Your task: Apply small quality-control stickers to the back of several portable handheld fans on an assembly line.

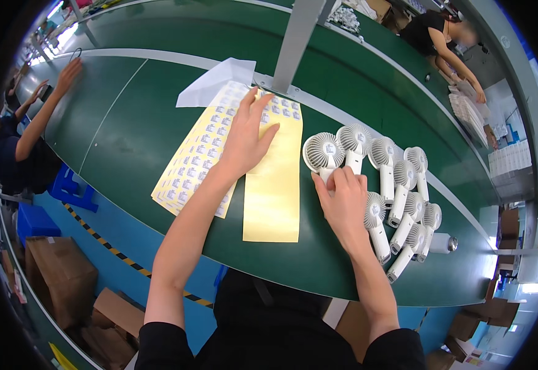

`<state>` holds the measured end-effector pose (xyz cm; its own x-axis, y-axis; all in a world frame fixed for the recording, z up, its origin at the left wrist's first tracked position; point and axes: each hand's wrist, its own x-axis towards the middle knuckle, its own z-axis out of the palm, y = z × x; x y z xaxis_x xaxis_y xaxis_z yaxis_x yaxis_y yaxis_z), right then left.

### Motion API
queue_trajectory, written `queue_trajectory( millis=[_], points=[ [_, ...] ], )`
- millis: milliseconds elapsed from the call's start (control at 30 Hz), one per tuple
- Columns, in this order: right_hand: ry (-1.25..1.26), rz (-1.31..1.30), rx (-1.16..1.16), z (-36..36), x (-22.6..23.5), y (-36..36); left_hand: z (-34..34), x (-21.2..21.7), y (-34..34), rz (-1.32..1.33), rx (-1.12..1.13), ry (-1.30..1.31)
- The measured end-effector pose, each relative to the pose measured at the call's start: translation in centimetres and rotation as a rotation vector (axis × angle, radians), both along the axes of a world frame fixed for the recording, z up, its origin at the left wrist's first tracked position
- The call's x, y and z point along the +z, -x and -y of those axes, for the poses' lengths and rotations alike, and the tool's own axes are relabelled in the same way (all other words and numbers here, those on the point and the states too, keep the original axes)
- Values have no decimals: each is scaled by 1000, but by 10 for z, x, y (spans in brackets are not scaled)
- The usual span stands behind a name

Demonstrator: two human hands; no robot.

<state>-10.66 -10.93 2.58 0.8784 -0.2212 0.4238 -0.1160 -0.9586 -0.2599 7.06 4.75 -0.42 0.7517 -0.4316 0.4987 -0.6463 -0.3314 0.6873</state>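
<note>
My left hand [247, 139] rests with its fingers apart over the top of a yellow backing strip [272, 197]. A few rows of small printed labels [286, 111] remain along the strip's far end; the rest of it is bare. Under my left wrist and to its left lies a stack of label sheets [189, 163]. My right hand [345, 200] is closed around the handle of a white handheld fan [324, 152], whose round grille faces up and bears a label at its centre. Right beside it lies another white fan [355, 139].
Several more white fans [404, 176] lie in rows on the green table [121, 142] to the right, near a white bottle [443, 243]. A translucent sheet [216, 83] and a grey post [297, 46] stand beyond the labels. Co-workers sit at left [25, 139] and far right [432, 37].
</note>
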Motion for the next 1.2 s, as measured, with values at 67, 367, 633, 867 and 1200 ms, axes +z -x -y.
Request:
queue_trajectory(
  millis=[67, 367, 633, 867, 1200],
  points=[
    [-11, 23, 27, 3, 5, 11, 1, -5, -3, 62, 99, 31],
    [164, 649, -46, 123, 183, 22, -5, -7, -3, 16, 152, 202],
    [514, 505, -951, 387, 356, 38, -2, -7, -3, 79, 96, 210],
    [284, 109, -923, 525, 416, 85, 20, -21, -12, 68, 60, 287],
    [-433, 132, -644, 413, 382, 120, 2, -5, 3, 29, 91, 274]
  ],
)
